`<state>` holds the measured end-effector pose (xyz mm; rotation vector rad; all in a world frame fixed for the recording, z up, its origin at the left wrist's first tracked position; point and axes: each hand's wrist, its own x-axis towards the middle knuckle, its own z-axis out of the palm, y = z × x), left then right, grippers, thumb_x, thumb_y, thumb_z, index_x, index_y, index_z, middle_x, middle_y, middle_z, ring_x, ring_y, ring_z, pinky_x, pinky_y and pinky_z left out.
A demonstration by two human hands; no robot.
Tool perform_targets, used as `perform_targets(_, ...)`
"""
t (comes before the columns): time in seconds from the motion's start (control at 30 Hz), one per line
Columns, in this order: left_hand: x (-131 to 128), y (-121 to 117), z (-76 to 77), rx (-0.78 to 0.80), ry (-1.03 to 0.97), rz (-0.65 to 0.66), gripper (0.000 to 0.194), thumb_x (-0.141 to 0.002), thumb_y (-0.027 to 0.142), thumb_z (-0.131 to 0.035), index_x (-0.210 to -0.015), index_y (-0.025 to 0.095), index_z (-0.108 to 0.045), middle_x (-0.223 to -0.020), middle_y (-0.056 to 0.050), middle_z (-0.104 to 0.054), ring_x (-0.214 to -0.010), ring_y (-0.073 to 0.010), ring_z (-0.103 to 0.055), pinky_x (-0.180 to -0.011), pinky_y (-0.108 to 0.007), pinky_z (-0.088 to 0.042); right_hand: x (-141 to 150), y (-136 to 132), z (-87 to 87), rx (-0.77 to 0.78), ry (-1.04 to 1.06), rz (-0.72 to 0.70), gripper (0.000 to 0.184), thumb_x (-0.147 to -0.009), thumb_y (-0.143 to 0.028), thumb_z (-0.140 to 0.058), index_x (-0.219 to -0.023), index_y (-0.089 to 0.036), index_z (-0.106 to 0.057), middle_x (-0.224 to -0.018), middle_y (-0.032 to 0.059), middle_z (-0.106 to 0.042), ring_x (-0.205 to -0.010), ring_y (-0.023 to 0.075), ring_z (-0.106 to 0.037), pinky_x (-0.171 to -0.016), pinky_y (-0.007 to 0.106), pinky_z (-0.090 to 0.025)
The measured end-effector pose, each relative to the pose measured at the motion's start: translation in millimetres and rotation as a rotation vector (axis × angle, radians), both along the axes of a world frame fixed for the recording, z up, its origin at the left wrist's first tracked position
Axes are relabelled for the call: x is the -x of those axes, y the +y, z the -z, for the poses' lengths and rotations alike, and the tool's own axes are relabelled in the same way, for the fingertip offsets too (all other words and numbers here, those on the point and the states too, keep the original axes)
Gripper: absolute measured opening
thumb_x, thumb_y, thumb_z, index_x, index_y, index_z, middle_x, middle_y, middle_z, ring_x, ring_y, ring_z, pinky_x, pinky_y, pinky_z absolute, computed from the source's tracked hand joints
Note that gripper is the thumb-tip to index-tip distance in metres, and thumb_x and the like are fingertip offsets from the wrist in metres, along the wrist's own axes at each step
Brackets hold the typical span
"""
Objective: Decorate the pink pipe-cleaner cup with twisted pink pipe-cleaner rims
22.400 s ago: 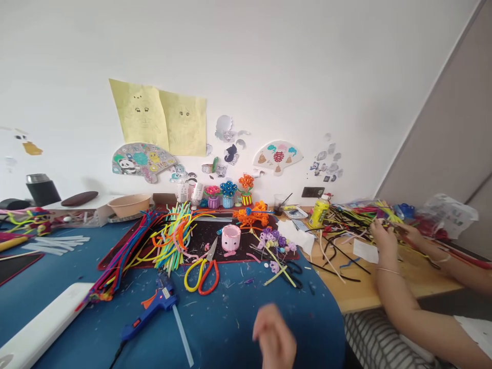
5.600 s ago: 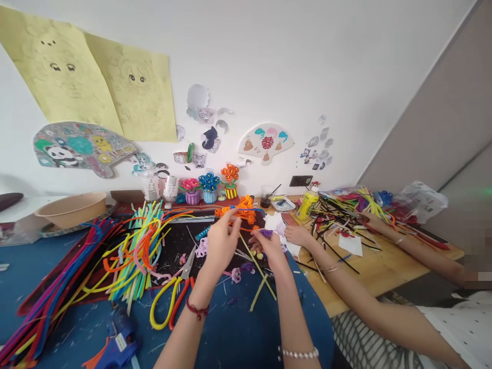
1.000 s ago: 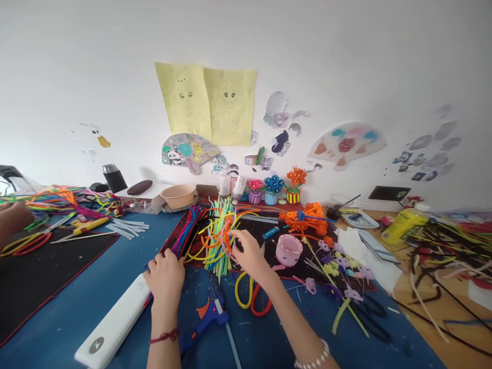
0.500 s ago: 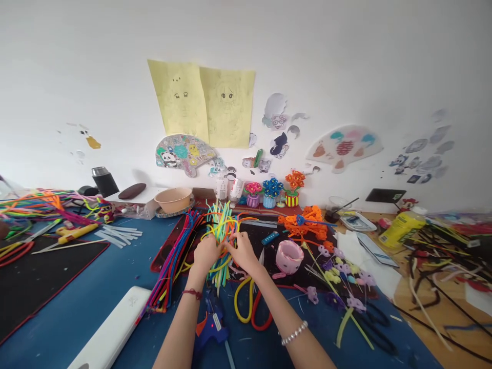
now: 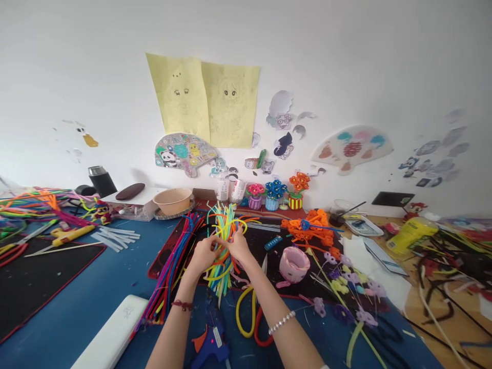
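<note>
My left hand [image 5: 205, 254] is at the left side of a loose bundle of pastel and bright pipe cleaners [image 5: 221, 277], fingers pinched on some of the strands. From the right, my right hand [image 5: 239, 247] grips strands of the same bundle, thumb and fingers closed. Which single strands are held is hard to make out. A second bundle of red, blue and purple pipe cleaners [image 5: 177, 266] lies to the left. Just right of my hands are scissors [image 5: 246, 312] with yellow and red handles, and a pink cup-shaped piece [image 5: 294, 264]. A blue glue gun [image 5: 211, 341] lies below the bundle.
Orange pipe-cleaner flowers [image 5: 311, 228] and small purple flowers [image 5: 351, 279] lie to the right. A white oblong case [image 5: 111, 333] is at front left. Behind stand a peach bowl [image 5: 172, 200] and small flower pots [image 5: 272, 202]. A yellow bottle [image 5: 411, 236] stands far right.
My left hand has moved from the red-blue bundle to the pastel one, joining my right hand there. Both now grip strands. Earlier, my hands held a blue strand and a purple piece farther right.
</note>
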<state>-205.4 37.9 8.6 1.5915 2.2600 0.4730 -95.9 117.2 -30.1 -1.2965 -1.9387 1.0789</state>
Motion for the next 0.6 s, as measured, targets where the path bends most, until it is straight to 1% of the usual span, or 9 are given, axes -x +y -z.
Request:
perform_targets(0.07,3.2,0.1,-1.2,0.003,0.001,-0.049,0.029,-0.092,0.033,-0.058,-0.114,0.015,-0.060,-0.110,-0.007,-0.064,-0.094,-0.0185,-0.064,-0.081,-0.039,-0.055,-3.4,3.5,0.4,0.059,-0.022,0.026,0.081,-0.070,-0.019,-0.068,-0.141,-0.009,-0.030,-0.108,0.0195,-0.067,-0.102,0.0339,-0.067,-0.082,0.040,-0.052)
perform_targets(0.13,6.3,0.0,-3.3,0.005,0.024,-0.114,0.028,-0.092,0.033,-0.058,-0.113,0.015,-0.060,-0.110,-0.007,-0.065,-0.094,-0.0186,-0.064,-0.083,-0.039,-0.055,-8.4,6.2,0.7,0.105,-0.035,0.059,0.078,-0.067,-0.012,-0.066,-0.139,-0.013,-0.034,-0.107,0.0169,-0.068,-0.100,0.0317,-0.068,-0.080,0.037,-0.052)
perform_targets(0.27,12.1,-1.5,-10.6,0.002,0.092,-0.207,0.031,-0.092,0.035,-0.057,-0.117,0.016,-0.059,-0.112,-0.008,-0.064,-0.099,-0.0202,-0.063,-0.086,-0.042,-0.054,-19.3,10.0,1.8,0.151,-0.016,0.095,0.073,-0.066,-0.009,-0.063,-0.135,-0.019,-0.039,-0.106,0.0134,-0.069,-0.098,0.0293,-0.068,-0.076,0.034,-0.053)
perform_targets(0.33,13.8,-1.5,-14.5,0.003,0.113,-0.206,0.032,-0.092,0.036,-0.057,-0.116,0.016,-0.059,-0.113,-0.008,-0.064,-0.100,-0.0207,-0.063,-0.087,-0.043,-0.053,-22.7,10.9,2.0,0.168,0.001,0.100,0.071,-0.066,-0.009,-0.061,-0.133,-0.019,-0.040,-0.106,0.0130,-0.069,-0.096,0.0289,-0.069,-0.075,0.034,-0.053)
perform_targets(0.43,13.1,2.5,-17.7,0.028,0.118,-0.170,0.032,-0.092,0.038,-0.056,-0.115,0.015,-0.060,-0.112,-0.008,-0.064,-0.099,-0.0206,-0.063,-0.087,-0.043,-0.053,-23.1,10.3,0.8,0.194,0.027,0.098,0.067,-0.069,-0.011,-0.060,-0.132,-0.017,-0.040,-0.105,0.0134,-0.069,-0.094,0.0286,-0.069,-0.074,0.034,-0.053)
perform_targets(0.5,9.9,8.0,-16.2,0.068,0.112,-0.152,0.033,-0.092,0.039,-0.056,-0.115,0.015,-0.060,-0.112,-0.008,-0.064,-0.099,-0.0207,-0.063,-0.087,-0.043,-0.053,-20.5,9.2,-1.1,0.210,0.046,0.098,0.063,-0.072,-0.014,-0.059,-0.132,-0.016,-0.040,-0.106,0.0144,-0.069,-0.096,0.0292,-0.069,-0.076,0.035,-0.052)
perform_targets(0.6,2.4,18.2,-8.7,0.133,0.077,-0.101,0.033,-0.091,0.038,-0.058,-0.114,0.015,-0.060,-0.112,-0.008,-0.064,-0.098,-0.0206,-0.063,-0.084,-0.041,-0.054,-14.0,7.3,-4.4,0.234,0.086,0.106,0.061,-0.077,-0.024,-0.061,-0.133,-0.014,-0.039,-0.109,0.0160,-0.069,-0.103,0.0320,-0.067,-0.083,0.039,-0.050)
